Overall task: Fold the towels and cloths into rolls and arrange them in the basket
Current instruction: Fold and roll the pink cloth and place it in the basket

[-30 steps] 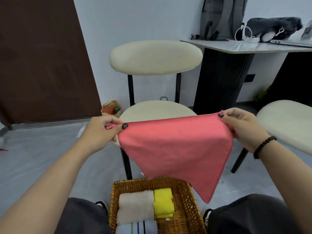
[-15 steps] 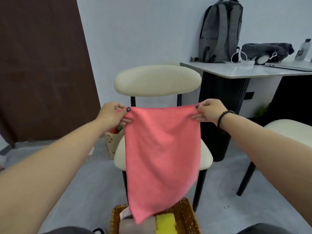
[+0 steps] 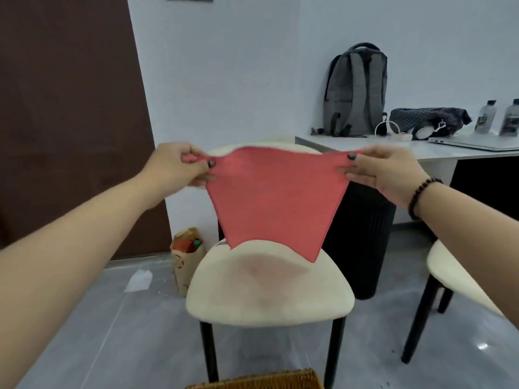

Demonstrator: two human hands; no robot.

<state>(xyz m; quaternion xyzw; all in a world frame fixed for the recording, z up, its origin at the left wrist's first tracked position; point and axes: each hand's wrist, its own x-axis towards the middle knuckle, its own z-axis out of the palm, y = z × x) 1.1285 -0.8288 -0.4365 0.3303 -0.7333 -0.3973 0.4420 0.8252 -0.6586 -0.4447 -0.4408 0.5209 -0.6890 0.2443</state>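
Two hands hold a pink cloth [image 3: 273, 200] up in the air, stretched wide between them in front of a cream chair [image 3: 269, 287]. On the left, the left hand [image 3: 179, 165] pinches the cloth's top left corner, thumb on the near face and fingers curled behind. On the right, the right hand [image 3: 384, 172] pinches the top right corner the same way, and a dark bead bracelet [image 3: 421, 196] sits on that wrist. The top edge runs taut from hand to hand and hides most of the chair's backrest. Below it the cloth narrows, and its lower edge hangs just above the chair seat; whether it touches the seat I cannot tell. At the very near edge, low centre, the woven rim of a wicker basket [image 3: 255, 381] peeks in, well below the cloth; its contents are out of view. Far right stands a desk [image 3: 365, 148] carrying a grey backpack [image 3: 355, 91], a dark spotted pouch [image 3: 429, 119], two bottles [image 3: 486, 116] and a closed laptop [image 3: 477, 143]. A second cream chair [image 3: 455, 276] shows at the right edge. On the floor left of the centre chair stands a paper bag [image 3: 186, 259].
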